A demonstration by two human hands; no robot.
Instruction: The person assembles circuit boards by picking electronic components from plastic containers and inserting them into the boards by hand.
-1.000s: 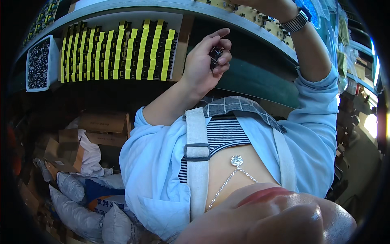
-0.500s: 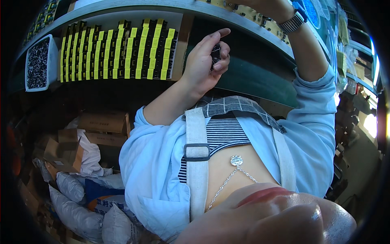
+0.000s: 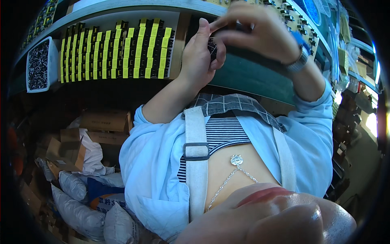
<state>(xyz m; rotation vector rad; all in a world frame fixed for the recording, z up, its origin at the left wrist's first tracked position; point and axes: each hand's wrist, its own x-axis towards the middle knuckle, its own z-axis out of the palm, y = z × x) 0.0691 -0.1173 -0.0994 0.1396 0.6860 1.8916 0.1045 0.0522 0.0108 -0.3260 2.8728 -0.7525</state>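
Note:
My left hand is raised over the dark green bench surface, its fingers curled around several small black parts with thin metal leads. Its thumb points up. My right hand, with a watch on the wrist, has come up against the left one, and its thumb and forefinger are at the left fingertips. Motion smears the right fingers, so whether they hold anything is unclear. Left of my hands, yellow-and-black components stand in tight rows on a board.
A white bin of small leaded parts sits at far left. A metal rail crosses behind, with populated circuit boards beyond. A container of blue pieces stands back right. Cardboard boxes and stuffed bags lie lower left.
My right hand has moved from the circuit boards at the back leftward and nearer, to my left hand. The left hand has shifted slightly left, still holding the black parts, and its thumb has lifted.

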